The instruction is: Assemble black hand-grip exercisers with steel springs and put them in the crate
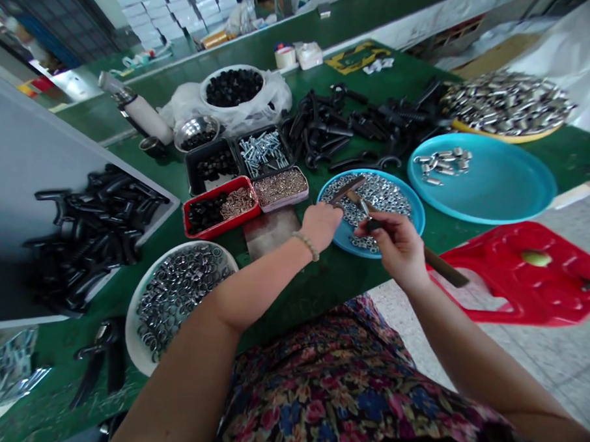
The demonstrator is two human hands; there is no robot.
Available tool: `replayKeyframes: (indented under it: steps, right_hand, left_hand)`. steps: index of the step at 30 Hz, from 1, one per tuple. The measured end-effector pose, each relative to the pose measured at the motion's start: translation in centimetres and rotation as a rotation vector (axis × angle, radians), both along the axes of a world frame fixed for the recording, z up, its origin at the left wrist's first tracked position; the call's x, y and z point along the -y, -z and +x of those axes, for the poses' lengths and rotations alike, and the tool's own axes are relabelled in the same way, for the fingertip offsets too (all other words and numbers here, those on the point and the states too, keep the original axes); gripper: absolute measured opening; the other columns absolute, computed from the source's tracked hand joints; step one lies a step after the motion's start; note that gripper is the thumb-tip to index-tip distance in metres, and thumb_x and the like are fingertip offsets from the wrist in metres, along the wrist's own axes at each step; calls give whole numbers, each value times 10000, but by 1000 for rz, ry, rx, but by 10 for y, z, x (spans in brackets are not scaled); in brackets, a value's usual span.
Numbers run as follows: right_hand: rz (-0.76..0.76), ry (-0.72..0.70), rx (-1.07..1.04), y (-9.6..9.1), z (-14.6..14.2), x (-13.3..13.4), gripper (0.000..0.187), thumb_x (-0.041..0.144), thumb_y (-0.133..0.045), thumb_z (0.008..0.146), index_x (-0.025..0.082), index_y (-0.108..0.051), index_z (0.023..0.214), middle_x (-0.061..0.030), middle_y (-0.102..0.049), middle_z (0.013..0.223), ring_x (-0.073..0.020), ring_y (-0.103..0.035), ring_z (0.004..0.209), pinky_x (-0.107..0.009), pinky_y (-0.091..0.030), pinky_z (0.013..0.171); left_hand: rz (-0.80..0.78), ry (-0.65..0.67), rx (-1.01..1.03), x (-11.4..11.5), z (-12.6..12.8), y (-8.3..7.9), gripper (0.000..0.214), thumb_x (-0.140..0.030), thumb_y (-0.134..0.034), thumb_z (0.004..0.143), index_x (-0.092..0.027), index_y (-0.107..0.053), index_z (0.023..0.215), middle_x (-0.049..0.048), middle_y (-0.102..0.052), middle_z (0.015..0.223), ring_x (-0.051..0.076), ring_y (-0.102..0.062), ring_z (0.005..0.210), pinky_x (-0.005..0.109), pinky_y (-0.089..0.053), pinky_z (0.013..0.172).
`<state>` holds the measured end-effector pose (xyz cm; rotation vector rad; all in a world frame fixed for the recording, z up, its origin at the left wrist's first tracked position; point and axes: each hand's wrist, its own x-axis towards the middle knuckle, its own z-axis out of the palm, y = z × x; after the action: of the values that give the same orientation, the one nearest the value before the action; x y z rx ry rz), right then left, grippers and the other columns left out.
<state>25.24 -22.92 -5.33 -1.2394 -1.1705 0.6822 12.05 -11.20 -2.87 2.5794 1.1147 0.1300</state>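
My right hand (402,245) pinches a small shiny metal piece with a black end (372,224), above a blue round tray (420,209) of small silver nuts (389,194). At the left rim of that tray is my left hand (323,225), fingers curled and closed, a beaded bracelet on its wrist. Whether anything is in its fingers is hidden. What looks like a hammer (446,267) lies across the tray, its head beside my left fingers, its wooden handle passing behind my right hand and over the table edge.
A white basin of metal rings (133,332) stands left. Small bins hold screws (262,151), rivet-like pieces (281,186) and black parts. Black handles (320,125) lie behind. To the right are a larger blue tray (508,185), a heap of metal cylinders (509,101) and a red plastic stool (522,270).
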Motion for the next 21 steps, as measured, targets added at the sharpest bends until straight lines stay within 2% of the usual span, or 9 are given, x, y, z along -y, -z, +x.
replayKeyframes:
  steps: [2, 4, 6, 8, 10, 14, 16, 18, 21]
  right_hand:
    - [-1, 10, -5, 0, 3, 2, 198, 302, -549, 901, 243, -540, 1091, -51, -681, 947, -188, -702, 802, -388, -567, 779]
    - [-6, 9, -19, 1, 2, 3, 203, 291, -569, 892, 241, -555, 1088, -51, -682, 953, -184, -703, 799, -376, -569, 777]
    - [-12, -1, -43, 5, 0, 3, 206, 268, -584, 885, 242, -566, 1088, -44, -687, 945, -172, -704, 782, -354, -570, 778]
    - [-14, -33, -58, 6, -5, 3, 210, 248, -584, 887, 246, -571, 1096, -36, -692, 933, -161, -706, 770, -338, -572, 779]
    - [-14, -100, -45, 5, -12, 3, 209, 237, -571, 894, 252, -570, 1102, -33, -690, 945, -160, -707, 782, -333, -575, 776]
    - [-43, -324, 61, 0, -32, 3, 213, 225, -531, 910, 262, -565, 1118, -27, -690, 959, -161, -707, 822, -315, -573, 770]
    - [-75, -422, 103, -4, -43, 0, 227, 220, -516, 913, 259, -559, 1133, -23, -695, 948, -157, -705, 828, -303, -568, 774]
    - [-103, -497, 124, -9, -52, -3, 234, 215, -504, 913, 249, -550, 1140, -24, -694, 949, -152, -701, 832, -290, -565, 768]
    - [-146, -612, 192, -21, -58, -8, 240, 202, -475, 916, 237, -548, 1142, -29, -692, 955, -145, -690, 841, -279, -556, 765]
  left_hand:
    - [82, 58, -105, 3, 14, 7, 261, -74, -401, 903, -89, -660, 937, 189, -675, 955, 279, -632, 983, 388, -479, 822]
    - [122, 95, -144, 4, 17, 8, 283, -79, -388, 907, -90, -669, 944, 191, -671, 950, 268, -649, 937, 373, -492, 785]
    - [108, 93, -88, 2, 10, 5, 282, -77, -393, 903, -88, -672, 940, 189, -671, 947, 263, -658, 911, 376, -500, 775]
    - [34, 39, 73, 0, -4, -1, 233, -115, -441, 899, -89, -671, 925, 174, -677, 942, 254, -658, 907, 383, -501, 808]
    - [-177, -61, 339, 2, -23, -7, 154, -168, -531, 875, -98, -663, 913, 139, -689, 916, 226, -660, 892, 368, -502, 840]
    - [-873, -424, 966, 21, -64, -10, 50, -144, -632, 804, -111, -621, 839, 54, -692, 822, 123, -661, 747, 294, -528, 801]
    - [-1113, -585, 1166, 34, -83, -10, 84, -138, -682, 763, -108, -606, 782, 42, -694, 813, 96, -657, 715, 258, -533, 782]
    - [-1237, -642, 1276, 45, -100, -9, 141, -145, -740, 713, -112, -615, 770, 34, -702, 818, 92, -662, 721, 230, -537, 760]
    - [-1281, -632, 1301, 51, -122, -9, 230, -159, -774, 685, -138, -662, 884, 19, -714, 832, 100, -671, 744, 224, -544, 748]
